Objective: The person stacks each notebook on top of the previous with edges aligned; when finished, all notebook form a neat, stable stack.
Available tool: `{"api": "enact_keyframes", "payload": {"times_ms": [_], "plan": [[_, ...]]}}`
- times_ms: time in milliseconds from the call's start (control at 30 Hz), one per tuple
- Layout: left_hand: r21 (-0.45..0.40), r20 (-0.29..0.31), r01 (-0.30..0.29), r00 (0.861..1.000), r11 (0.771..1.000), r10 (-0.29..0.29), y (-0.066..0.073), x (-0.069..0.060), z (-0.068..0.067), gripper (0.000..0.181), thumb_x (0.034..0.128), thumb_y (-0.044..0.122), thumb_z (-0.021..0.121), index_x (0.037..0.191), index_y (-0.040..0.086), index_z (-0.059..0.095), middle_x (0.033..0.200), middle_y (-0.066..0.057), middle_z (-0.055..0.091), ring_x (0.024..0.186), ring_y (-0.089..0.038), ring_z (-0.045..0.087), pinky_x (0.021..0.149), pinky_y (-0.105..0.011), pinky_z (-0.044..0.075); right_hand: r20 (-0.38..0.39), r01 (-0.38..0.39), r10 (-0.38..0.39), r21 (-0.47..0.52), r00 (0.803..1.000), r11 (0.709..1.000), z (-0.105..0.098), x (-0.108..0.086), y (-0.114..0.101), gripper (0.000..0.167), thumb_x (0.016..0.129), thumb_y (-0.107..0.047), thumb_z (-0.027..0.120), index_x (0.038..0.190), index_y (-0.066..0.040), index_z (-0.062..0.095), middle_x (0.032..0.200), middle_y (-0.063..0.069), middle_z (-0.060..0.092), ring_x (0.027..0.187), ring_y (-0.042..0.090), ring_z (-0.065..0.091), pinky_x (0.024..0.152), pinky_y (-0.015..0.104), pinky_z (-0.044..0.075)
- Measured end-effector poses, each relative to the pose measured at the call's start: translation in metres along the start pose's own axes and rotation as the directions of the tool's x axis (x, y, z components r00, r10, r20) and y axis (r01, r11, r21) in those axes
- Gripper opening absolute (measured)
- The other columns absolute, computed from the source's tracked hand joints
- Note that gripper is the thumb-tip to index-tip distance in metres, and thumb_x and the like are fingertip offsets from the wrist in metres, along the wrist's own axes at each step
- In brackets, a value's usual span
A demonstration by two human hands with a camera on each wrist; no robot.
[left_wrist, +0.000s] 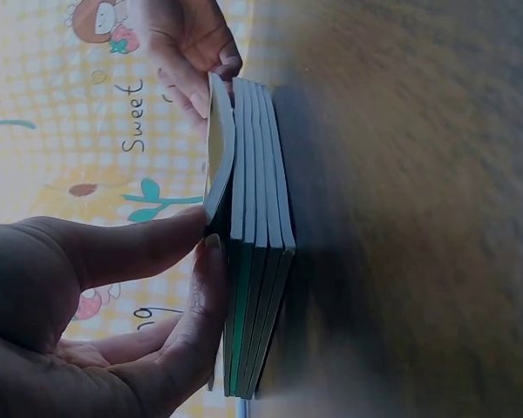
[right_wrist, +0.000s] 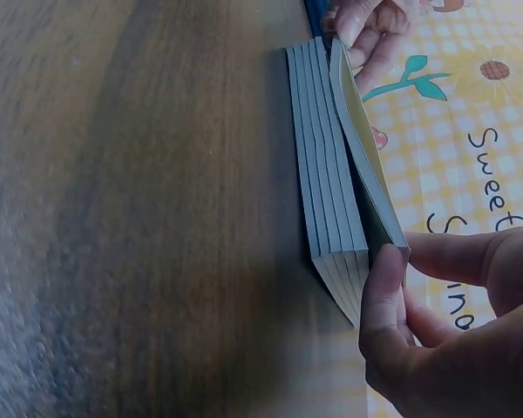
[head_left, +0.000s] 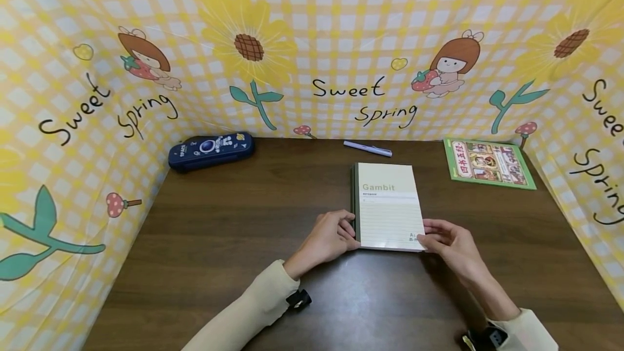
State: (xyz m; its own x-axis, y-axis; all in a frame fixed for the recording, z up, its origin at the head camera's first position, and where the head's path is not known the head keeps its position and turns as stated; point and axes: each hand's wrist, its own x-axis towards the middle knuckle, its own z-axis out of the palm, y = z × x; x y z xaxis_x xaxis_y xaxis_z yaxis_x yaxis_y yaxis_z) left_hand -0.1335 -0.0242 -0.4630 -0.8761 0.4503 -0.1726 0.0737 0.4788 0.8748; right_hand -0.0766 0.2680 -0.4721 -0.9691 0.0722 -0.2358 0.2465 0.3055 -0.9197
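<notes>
A cream notebook (head_left: 390, 213) with "Gambit" on its cover and a dark spine tops a stack of several notebooks (left_wrist: 263, 174). My left hand (head_left: 333, 236) pinches its near left corner at the spine, between thumb and fingers. At the near right corner, my right hand (head_left: 452, 245) grips the same notebook, thumb on one face and fingers on the other. The right wrist view shows this top notebook (right_wrist: 363, 144) slightly bowed, with a narrow gap between it and the stack below. Those lower notebooks lie flush on one another on the table.
Behind the stack lies a light purple pen (head_left: 368, 148). A navy pencil case (head_left: 212, 150) sits at the back left, and a green-bordered booklet (head_left: 489, 163) at the back right. Checked yellow cloth (head_left: 336, 31) walls the brown table (head_left: 234, 205) at back and sides.
</notes>
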Motion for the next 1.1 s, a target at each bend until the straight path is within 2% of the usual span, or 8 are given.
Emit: {"api": "enact_keyframes", "payload": {"times_ms": [267, 667, 1100], "plan": [[0.048, -0.006, -0.041, 0.999, 0.998, 0.041, -0.0007, -0.0016, 0.001, 0.059, 0.0819, 0.001, 0.086, 0.135, -0.008, 0.062, 0.095, -0.01, 0.075, 0.077, -0.01, 0.072, 0.07, -0.018, 0.058, -0.008, -0.016, 0.016, -0.052, 1.0, 0.999, 0.0026, -0.0017, 0.0002, 0.052, 0.096, -0.013, 0.077, 0.14, 0.008, 0.059, 0.119, 0.021, 0.068, 0.087, 0.0, 0.066, 0.074, 0.022, 0.061], [0.072, -0.006, -0.057, 0.998, 0.996, 0.058, -0.0012, -0.0049, -0.0016, 0.059, 0.0828, -0.001, 0.084, 0.136, -0.011, 0.062, 0.095, -0.013, 0.075, 0.075, -0.011, 0.071, 0.068, -0.018, 0.058, -0.019, 0.013, -0.016, -0.142, 1.0, 0.99, 0.0064, -0.0023, -0.001, 0.048, 0.093, -0.013, 0.079, 0.136, 0.006, 0.065, 0.113, 0.02, 0.073, 0.08, -0.002, 0.067, 0.065, 0.026, 0.06], [0.108, -0.012, -0.074, 0.997, 0.991, 0.076, -0.0066, -0.0025, -0.0042, 0.057, 0.0839, 0.002, 0.085, 0.135, -0.012, 0.063, 0.093, -0.011, 0.077, 0.076, -0.012, 0.072, 0.067, -0.017, 0.057, 0.005, 0.069, -0.07, -0.196, 0.998, 0.978, 0.0068, 0.0002, -0.0008, 0.045, 0.095, -0.015, 0.077, 0.134, 0.006, 0.066, 0.114, 0.023, 0.072, 0.077, 0.0, 0.067, 0.065, 0.026, 0.059]]}}
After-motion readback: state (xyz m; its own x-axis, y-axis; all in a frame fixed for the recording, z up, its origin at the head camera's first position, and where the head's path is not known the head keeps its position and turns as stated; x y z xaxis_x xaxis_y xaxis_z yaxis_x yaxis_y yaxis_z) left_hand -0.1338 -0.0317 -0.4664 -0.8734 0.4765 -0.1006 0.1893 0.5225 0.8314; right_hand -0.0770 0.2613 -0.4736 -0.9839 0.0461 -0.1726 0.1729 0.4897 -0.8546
